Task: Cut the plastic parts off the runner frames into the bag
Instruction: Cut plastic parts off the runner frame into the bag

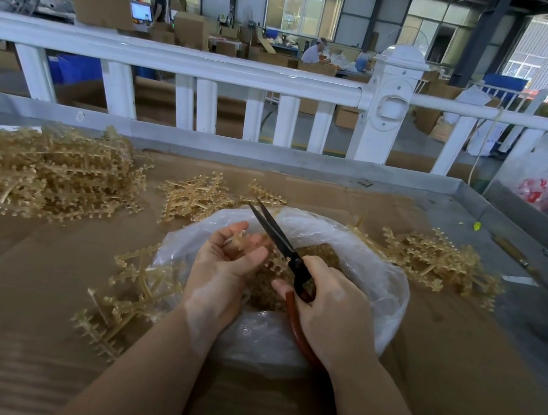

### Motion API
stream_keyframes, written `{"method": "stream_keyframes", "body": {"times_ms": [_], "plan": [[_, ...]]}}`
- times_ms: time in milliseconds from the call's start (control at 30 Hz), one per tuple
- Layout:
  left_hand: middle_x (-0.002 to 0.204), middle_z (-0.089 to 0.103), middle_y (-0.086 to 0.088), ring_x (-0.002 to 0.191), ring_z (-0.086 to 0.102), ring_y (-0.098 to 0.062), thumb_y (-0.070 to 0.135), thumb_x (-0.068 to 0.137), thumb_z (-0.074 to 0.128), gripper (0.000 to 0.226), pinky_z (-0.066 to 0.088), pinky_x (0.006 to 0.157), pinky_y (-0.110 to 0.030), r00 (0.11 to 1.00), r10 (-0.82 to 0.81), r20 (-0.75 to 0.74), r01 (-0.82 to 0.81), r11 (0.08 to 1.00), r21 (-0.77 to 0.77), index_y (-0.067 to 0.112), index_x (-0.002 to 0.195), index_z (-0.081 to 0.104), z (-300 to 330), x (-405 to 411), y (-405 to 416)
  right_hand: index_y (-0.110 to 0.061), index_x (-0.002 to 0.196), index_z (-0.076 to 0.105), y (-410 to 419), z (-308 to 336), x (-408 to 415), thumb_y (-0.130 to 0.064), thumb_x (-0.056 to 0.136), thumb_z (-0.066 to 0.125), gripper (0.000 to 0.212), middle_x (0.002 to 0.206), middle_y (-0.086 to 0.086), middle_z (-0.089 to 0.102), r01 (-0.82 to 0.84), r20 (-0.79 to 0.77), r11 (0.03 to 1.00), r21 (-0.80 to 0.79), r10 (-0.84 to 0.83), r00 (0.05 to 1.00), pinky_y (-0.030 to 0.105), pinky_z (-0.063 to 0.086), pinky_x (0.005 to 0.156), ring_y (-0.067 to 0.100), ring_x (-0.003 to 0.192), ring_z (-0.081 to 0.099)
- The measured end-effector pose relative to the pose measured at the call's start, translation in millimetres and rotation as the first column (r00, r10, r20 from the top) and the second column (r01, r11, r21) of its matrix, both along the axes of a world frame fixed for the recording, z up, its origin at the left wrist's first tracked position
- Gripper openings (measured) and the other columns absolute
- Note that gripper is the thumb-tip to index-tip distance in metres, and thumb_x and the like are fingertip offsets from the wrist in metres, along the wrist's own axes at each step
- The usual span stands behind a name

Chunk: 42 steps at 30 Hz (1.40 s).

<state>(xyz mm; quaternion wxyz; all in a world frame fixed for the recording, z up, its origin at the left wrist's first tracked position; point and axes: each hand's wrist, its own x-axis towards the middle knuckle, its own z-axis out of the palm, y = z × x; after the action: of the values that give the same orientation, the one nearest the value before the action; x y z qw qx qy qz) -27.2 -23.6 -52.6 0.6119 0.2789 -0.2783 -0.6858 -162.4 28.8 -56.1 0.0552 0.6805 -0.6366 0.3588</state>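
We hold both hands over the open mouth of a clear plastic bag (357,252) that sits on the cardboard-covered table (34,264), near the middle of the view. Our left hand (223,270) lies palm up above the bag's left half, its fingers loosely curled toward the far side, and a small amber runner frame (276,262) rests across the fingertips and reaches out to their right, over the bag. Whether the thumb presses on it we cannot tell. Our right hand (329,310) grips the red-brown handle of the scissors (278,242), with the fingers wrapped round the loop and the thumb on its near side. The dark blades point to the far left, parted slightly at the tips, and cross just beyond the left fingertips, right beside the frame. Inside the bag, under both hands, lies a heap of cut amber parts (325,255).

More runner frames are spread about the cardboard: a big pile (45,172) at the far left, a smaller cluster (194,197) just beyond the bag, another pile (432,257) to the right of it, and a few loose frames (123,295) touching the bag's near left side. A white railing (180,61) runs along the far edge of the table.
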Motion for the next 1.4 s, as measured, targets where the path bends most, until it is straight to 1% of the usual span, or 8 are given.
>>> {"method": "stream_keyframes", "body": {"times_ms": [167, 300, 467, 767, 900, 1033, 1233, 1400], "plan": [[0.081, 0.071, -0.008, 0.071, 0.071, -0.013, -0.005, 0.077, 0.06, 0.025, 0.057, 0.06, -0.019, 0.999, -0.016, -0.032, 0.015, 0.999, -0.042, 0.004, 0.1, 0.058, -1.2, -0.4, -1.2, -0.025, 0.102, 0.062, -0.9, -1.8, 0.3, -0.049, 0.085, 0.063, 0.03, 0.082, -0.01, 0.065, 0.015, -0.017, 1.0, 0.024, -0.015, 1.0, 0.014, 0.038, 0.064, 0.007, 0.072, 0.058], [0.071, 0.054, -0.004, 0.076, 0.066, -0.014, -0.012, 0.066, 0.059, 0.047, 0.057, 0.084, -0.028, 0.997, -0.074, -0.03, 0.069, 0.987, -0.142, 0.001, 0.11, 0.054, -0.9, 0.2, -0.1, -0.026, 0.106, 0.061, -2.3, -3.4, -0.6, -0.053, 0.086, 0.059, 0.034, 0.085, -0.01, 0.065, 0.02, -0.019, 0.999, 0.028, -0.019, 1.0, 0.014, 0.039, 0.065, 0.007, 0.076, 0.059], [0.072, 0.06, -0.007, 0.069, 0.071, -0.015, -0.017, 0.073, 0.058, 0.036, 0.056, 0.06, -0.02, 0.997, 0.073, -0.034, -0.076, 0.993, -0.091, 0.015, 0.086, 0.048, -1.3, -1.9, 0.6, -0.026, 0.104, 0.062, -2.1, -2.9, -2.5, -0.058, 0.084, 0.053, 0.039, 0.083, -0.011, 0.063, 0.021, 0.026, 1.0, 0.011, -0.022, 0.999, 0.008, 0.033, 0.063, 0.004, 0.075, 0.056], [0.058, 0.063, -0.002, 0.053, 0.062, -0.013, -0.006, 0.085, 0.059, 0.032, 0.053, 0.051, -0.02, 0.976, 0.19, 0.107, -0.173, 0.973, -0.152, 0.02, 0.092, 0.042, -4.9, -3.2, -0.7, -0.026, 0.106, 0.062, -0.4, -2.5, -2.9, -0.057, 0.084, 0.056, 0.038, 0.087, -0.012, 0.064, 0.001, 0.046, 1.0, 0.031, -0.002, 0.999, 0.009, 0.037, 0.068, 0.002, 0.08, 0.056], [0.066, 0.063, -0.002, 0.061, 0.061, -0.014, -0.002, 0.09, 0.056, 0.022, 0.054, 0.058, -0.025, 0.934, 0.248, 0.258, -0.2, 0.96, -0.198, 0.016, 0.078, 0.056, -7.1, -5.4, -2.1, -0.025, 0.106, 0.063, 0.3, -1.5, -2.4, -0.057, 0.084, 0.055, 0.04, 0.085, -0.012, 0.063, -0.006, 0.051, 1.0, 0.031, 0.004, 0.999, 0.013, 0.041, 0.069, 0.003, 0.079, 0.056], [0.084, 0.069, -0.005, 0.088, 0.063, -0.025, -0.001, 0.088, 0.057, 0.022, 0.052, 0.084, -0.039, 0.964, 0.184, 0.192, -0.159, 0.978, -0.138, 0.016, 0.082, 0.071, -4.2, -5.2, -2.1, -0.025, 0.107, 0.063, 0.8, -0.6, -2.2, -0.057, 0.084, 0.054, 0.041, 0.086, -0.012, 0.063, -0.006, 0.054, 0.999, 0.043, 0.004, 0.999, 0.013, 0.041, 0.07, 0.003, 0.08, 0.056], [0.08, 0.067, 0.0, 0.084, 0.063, -0.02, 0.004, 0.06, 0.072, 0.033, 0.055, 0.084, -0.032, 0.98, 0.143, 0.141, -0.122, 0.982, -0.144, 0.011, 0.092, 0.066, -1.5, -2.8, 1.2, -0.026, 0.107, 0.062, 1.2, 0.6, -3.6, -0.057, 0.084, 0.056, 0.039, 0.085, -0.013, 0.062, -0.014, 0.075, 0.998, 0.053, 0.01, 0.997, 0.005, 0.036, 0.066, 0.001, 0.079, 0.054], [0.082, 0.065, -0.001, 0.089, 0.06, -0.024, -0.01, 0.07, 0.067, 0.035, 0.053, 0.082, -0.036, 0.962, 0.176, 0.209, -0.148, 0.979, -0.143, 0.018, 0.091, 0.066, -3.3, -2.4, 0.4, -0.027, 0.106, 0.062, 2.1, 0.8, -3.5, -0.056, 0.083, 0.056, 0.037, 0.087, -0.014, 0.064, 0.0, 0.124, 1.0, 0.017, -0.002, 0.992, 0.004, 0.036, 0.068, 0.0, 0.08, 0.055]]}}
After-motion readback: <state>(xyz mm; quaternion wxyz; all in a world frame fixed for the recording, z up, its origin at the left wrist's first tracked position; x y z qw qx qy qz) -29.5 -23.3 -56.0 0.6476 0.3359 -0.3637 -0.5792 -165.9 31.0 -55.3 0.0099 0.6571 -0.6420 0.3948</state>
